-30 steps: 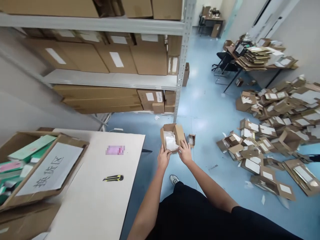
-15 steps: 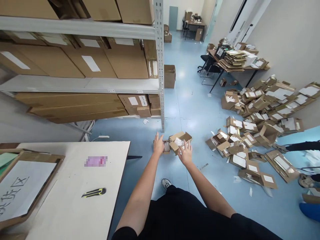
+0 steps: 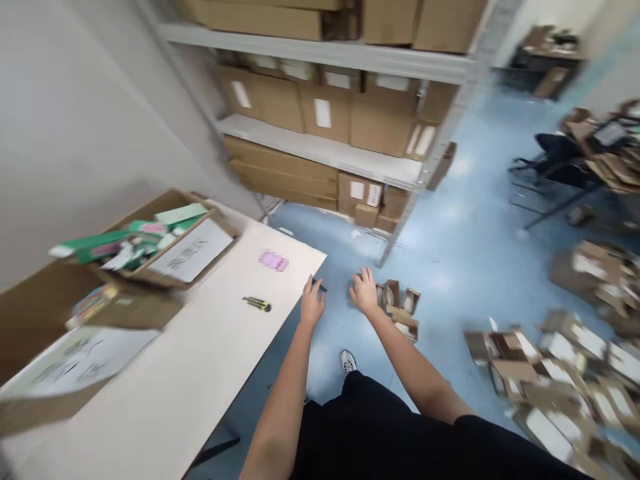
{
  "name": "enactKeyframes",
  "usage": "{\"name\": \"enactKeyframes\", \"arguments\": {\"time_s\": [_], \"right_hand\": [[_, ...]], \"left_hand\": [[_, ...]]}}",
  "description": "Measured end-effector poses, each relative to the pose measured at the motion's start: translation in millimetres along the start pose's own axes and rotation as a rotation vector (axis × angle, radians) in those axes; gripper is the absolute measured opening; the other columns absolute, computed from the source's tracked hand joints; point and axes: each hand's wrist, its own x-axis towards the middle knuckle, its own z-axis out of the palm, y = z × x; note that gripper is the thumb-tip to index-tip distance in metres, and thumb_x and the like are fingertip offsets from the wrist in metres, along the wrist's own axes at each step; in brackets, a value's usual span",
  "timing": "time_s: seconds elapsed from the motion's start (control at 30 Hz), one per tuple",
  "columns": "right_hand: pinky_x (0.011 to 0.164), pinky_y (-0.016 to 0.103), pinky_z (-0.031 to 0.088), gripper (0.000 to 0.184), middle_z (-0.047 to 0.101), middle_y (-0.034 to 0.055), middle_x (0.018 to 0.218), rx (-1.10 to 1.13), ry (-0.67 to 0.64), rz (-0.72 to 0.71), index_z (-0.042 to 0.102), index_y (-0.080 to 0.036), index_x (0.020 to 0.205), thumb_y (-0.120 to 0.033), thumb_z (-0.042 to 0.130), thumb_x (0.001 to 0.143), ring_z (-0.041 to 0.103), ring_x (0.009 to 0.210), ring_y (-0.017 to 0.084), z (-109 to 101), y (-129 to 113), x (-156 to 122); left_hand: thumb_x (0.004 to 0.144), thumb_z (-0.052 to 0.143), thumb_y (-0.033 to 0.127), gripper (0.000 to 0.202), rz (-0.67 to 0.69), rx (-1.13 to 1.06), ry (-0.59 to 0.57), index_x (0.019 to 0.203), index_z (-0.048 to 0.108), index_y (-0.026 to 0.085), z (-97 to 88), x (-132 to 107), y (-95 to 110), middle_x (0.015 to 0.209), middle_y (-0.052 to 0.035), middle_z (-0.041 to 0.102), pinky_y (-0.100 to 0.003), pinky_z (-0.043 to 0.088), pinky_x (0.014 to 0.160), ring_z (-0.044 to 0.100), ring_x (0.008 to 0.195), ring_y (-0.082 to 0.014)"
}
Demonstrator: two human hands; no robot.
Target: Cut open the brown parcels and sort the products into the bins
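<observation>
My left hand (image 3: 311, 303) is stretched out over the blue floor beside the right edge of the white table (image 3: 165, 387), fingers apart and empty. My right hand (image 3: 364, 291) hangs a little to its right, fingers spread, holding nothing. Just right of that hand, small open cardboard boxes (image 3: 400, 308) lie on the floor. A yellow-and-black utility knife (image 3: 257, 304) rests on the table left of my left hand.
A pink item (image 3: 273, 261) lies on the table. Open cartons of green and pink packs (image 3: 145, 243) stand at the table's left. Metal shelving with brown cartons (image 3: 350, 113) fills the back. A heap of empty small boxes (image 3: 565, 360) covers the floor at right.
The small box I held in both hands is no longer in them; both hands are now empty and spread. The view has swung left towards the table.
</observation>
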Motion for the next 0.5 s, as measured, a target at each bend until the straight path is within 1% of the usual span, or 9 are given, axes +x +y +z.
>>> {"name": "enactKeyframes", "arguments": {"time_s": [0.07,0.13,0.2,0.27,0.37,0.43,0.5], "right_hand": [[0.117,0.057,0.041,0.046,0.043,0.0168,0.164,0.035,-0.039,-0.111,0.067,-0.019,0.138,-0.022,0.062,0.092,0.028,0.156,0.039,20.2,-38.2,8.0],[0.116,0.056,0.042,0.051,0.041,0.0165,0.166,0.056,-0.088,-0.224,0.063,-0.02,0.143,-0.022,0.062,0.092,0.028,0.156,0.039,38.7,-84.1,10.1],[0.117,0.055,0.041,0.056,0.039,0.0154,0.167,0.08,-0.135,-0.344,0.059,-0.021,0.149,-0.023,0.061,0.093,0.028,0.157,0.039,55.3,-135.9,4.2],[0.119,0.055,0.04,0.059,0.039,0.0142,0.167,0.109,-0.179,-0.462,0.057,-0.022,0.151,-0.024,0.061,0.093,0.027,0.157,0.039,70.4,-191.0,-10.5],[0.119,0.054,0.04,0.059,0.04,0.0141,0.167,0.159,-0.246,-0.621,0.056,-0.022,0.152,-0.024,0.059,0.094,0.028,0.157,0.038,91.8,-274.7,-48.9],[0.118,0.054,0.041,0.057,0.04,0.015,0.167,0.195,-0.29,-0.73,0.057,-0.021,0.151,-0.024,0.058,0.094,0.03,0.156,0.038,105.8,-328.4,-85.2],[0.118,0.054,0.042,0.057,0.041,0.0158,0.166,0.231,-0.337,-0.846,0.057,-0.019,0.151,-0.024,0.057,0.094,0.031,0.156,0.038,119.9,-379.2,-129.5]], "left_hand": [[0.093,0.057,0.015,0.054,-0.077,0.017,0.078,0.146,0.059,0.022,-28.7,-22.3,-25.1,0.169,-0.0127,0.038,-0.049,0.039,0.127,0.04,0.155,-0.0287],[0.092,0.057,0.014,0.053,-0.145,0.042,0.161,0.145,0.059,0.021,-59.9,-48.8,-50.6,0.169,-0.0134,0.038,-0.051,0.039,0.127,0.039,0.155,-0.0292],[0.092,0.057,0.014,0.054,-0.211,0.067,0.244,0.145,0.059,0.022,-92.2,-81.2,-76.5,0.169,-0.0128,0.039,-0.052,0.039,0.126,0.038,0.155,-0.0298],[0.093,0.056,0.015,0.054,-0.283,0.086,0.329,0.147,0.058,0.024,-123.4,-121.0,-102.3,0.168,-0.0119,0.04,-0.054,0.039,0.126,0.037,0.156,-0.0302],[0.094,0.055,0.017,0.054,-0.406,0.106,0.446,0.148,0.057,0.023,-164.9,-194.8,-139.0,0.168,-0.0126,0.04,-0.055,0.038,0.127,0.036,0.157,-0.0304],[0.095,0.055,0.017,0.055,-0.499,0.116,0.514,0.149,0.056,0.023,-188.7,-252.4,-161.0,0.168,-0.0123,0.041,-0.055,0.037,0.127,0.036,0.157,-0.0303],[0.094,0.056,0.017,0.057,-0.604,0.123,0.579,0.15,0.055,0.024,-210.1,-315.3,-180.2,0.168,-0.0114,0.041,-0.056,0.036,0.128,0.036,0.157,-0.0305]]}}
